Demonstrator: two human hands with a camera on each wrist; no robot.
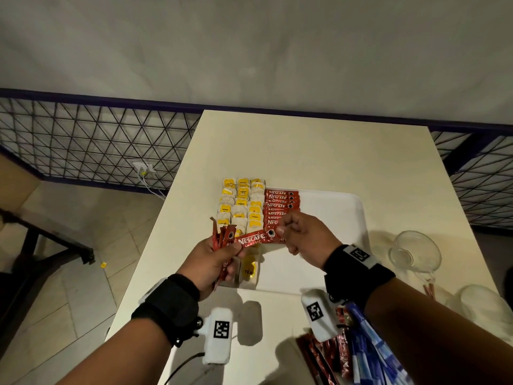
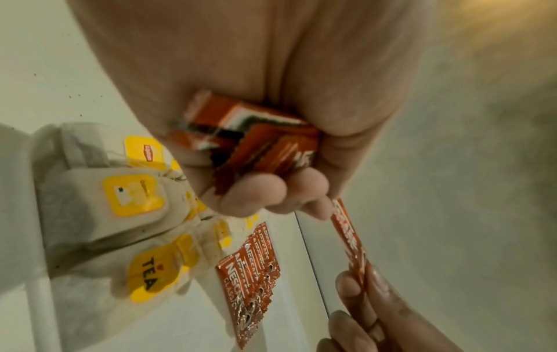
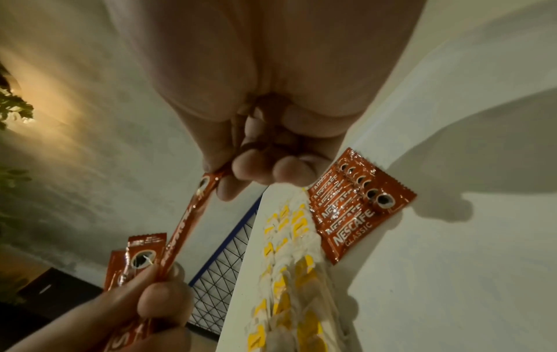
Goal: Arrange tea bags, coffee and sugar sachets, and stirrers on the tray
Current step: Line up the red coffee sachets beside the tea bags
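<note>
I see left hand (image 1: 215, 262) gripping a coffee sachet bundle (image 1: 222, 236); right hand (image 1: 302, 234) pinching one sachet (image 1: 254, 240) over the tray (image 1: 333, 207).

Red coffee sachets (image 1: 279, 207) overlapped beside yellow-tagged tea bags (image 1: 242, 204) on white tray (image 1: 333, 218)

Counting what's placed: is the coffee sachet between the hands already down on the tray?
Not yet. The coffee sachet is in the air, right hand pinching one end, left hand the other.
</note>
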